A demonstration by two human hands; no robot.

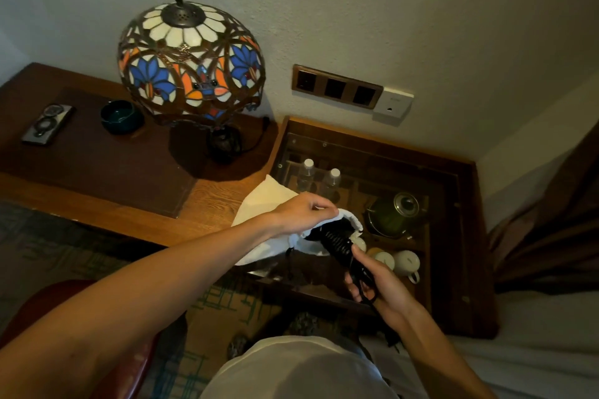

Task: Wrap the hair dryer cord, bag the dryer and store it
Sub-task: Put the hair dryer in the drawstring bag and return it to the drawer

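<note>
A white cloth bag (269, 201) lies at the right end of the wooden desk, its mouth facing right. My left hand (301, 212) pinches the upper rim of the bag's mouth and holds it apart. A black hair dryer (337, 241) with its coiled cord wound around it sits partly inside the mouth; the head is hidden in the bag. My right hand (377, 285) grips the dryer's handle end, which sticks out of the bag. The plug (392, 341) hangs below my right wrist.
A stained-glass lamp (191, 65) stands on the desk (207, 197), with a dark green ashtray (121, 116) and a remote (47, 123) to its left. A glass-topped cabinet (453, 236) on the right holds bottles, a green kettle (397, 212) and cups. Wall sockets (337, 89) sit above it.
</note>
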